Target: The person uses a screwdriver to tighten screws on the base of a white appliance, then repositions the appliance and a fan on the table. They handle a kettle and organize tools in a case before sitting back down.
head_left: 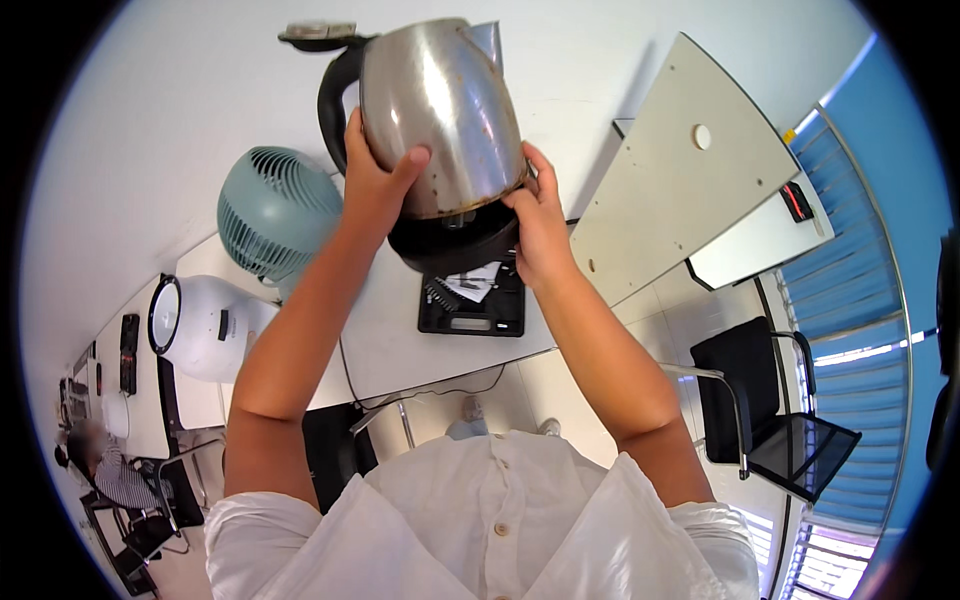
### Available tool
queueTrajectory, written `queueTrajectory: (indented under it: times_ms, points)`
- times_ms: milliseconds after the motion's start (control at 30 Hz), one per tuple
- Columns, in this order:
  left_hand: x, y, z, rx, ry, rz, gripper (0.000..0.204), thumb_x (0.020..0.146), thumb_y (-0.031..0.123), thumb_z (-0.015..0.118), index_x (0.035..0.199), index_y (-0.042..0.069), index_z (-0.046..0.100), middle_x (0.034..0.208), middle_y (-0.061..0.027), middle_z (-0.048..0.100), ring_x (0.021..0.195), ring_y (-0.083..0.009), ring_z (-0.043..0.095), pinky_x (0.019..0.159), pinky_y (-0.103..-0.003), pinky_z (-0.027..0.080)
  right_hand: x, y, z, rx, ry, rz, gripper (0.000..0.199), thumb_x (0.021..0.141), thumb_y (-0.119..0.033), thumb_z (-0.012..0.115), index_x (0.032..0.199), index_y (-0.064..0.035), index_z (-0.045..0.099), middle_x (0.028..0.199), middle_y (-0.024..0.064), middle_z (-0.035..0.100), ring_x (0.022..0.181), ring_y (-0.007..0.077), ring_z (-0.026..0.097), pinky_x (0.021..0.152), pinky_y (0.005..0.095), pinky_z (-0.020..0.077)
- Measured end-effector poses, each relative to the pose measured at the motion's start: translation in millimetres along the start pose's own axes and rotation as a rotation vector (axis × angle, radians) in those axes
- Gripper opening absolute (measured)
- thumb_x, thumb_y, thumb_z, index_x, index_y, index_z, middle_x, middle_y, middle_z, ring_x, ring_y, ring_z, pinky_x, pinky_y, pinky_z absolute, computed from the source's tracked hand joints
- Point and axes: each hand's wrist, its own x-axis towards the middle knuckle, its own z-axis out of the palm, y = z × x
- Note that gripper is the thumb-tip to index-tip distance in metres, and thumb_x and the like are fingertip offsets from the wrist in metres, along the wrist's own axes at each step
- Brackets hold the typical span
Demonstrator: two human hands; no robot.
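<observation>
Raised in front of me is a stainless steel electric kettle (440,115), tilted, with its lid (320,36) swung open at the upper left. Rusty stains mark the lower rim of its metal body. My left hand (380,180) wraps round the body beside the black handle (337,105), thumb lying on the steel. The black bottom part (455,243) hangs partly apart from the body, with a dark gap showing between them. At the right end of that gap, the fingers of my right hand (540,215) grip the kettle's lower edge.
Below the kettle, an open black tool case (472,316) lies on the white table (440,365). A green fan (275,210) and a white rounded appliance (210,325) stand left. A tilted board (690,160) and black chair (740,390) are right; a person (115,470) sits far left.
</observation>
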Motion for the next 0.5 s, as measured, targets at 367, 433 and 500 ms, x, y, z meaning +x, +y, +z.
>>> queueTrajectory:
  times_ms: [367, 433, 500]
  points:
    - [-125, 15, 237, -0.163, -0.116, -0.263, 0.103, 0.069, 0.053, 0.07, 0.141, 0.003, 0.017, 0.136, -0.02, 0.034, 0.124, -0.0283, 0.037, 0.102, -0.036, 0.031, -128, -100, -209, -0.165, 0.336, 0.042, 0.061, 0.08, -0.006, 0.053, 0.137, -0.0096, 0.034, 0.108, 0.0078, 0.049, 0.099, 0.0169, 0.047, 0.089, 0.0286, 0.0373]
    - [-154, 26, 292, -0.189, -0.151, -0.288, 0.1, 0.071, 0.049, 0.071, 0.141, 0.003, 0.017, 0.136, -0.0207, 0.034, 0.124, -0.0287, 0.037, 0.103, -0.036, 0.03, -159, -124, -262, -0.197, 0.373, 0.028, 0.061, 0.08, -0.007, 0.054, 0.137, -0.0095, 0.034, 0.107, 0.0079, 0.049, 0.099, 0.0169, 0.047, 0.089, 0.0286, 0.0375]
    - [-186, 39, 350, -0.246, -0.178, -0.316, 0.098, 0.072, 0.046, 0.071, 0.141, 0.002, 0.017, 0.136, -0.0211, 0.034, 0.125, -0.0284, 0.036, 0.103, -0.036, 0.03, -189, -145, -316, -0.218, 0.413, -0.019, 0.06, 0.08, -0.008, 0.055, 0.137, -0.009, 0.035, 0.108, 0.0098, 0.05, 0.099, 0.0175, 0.047, 0.089, 0.0289, 0.0374]
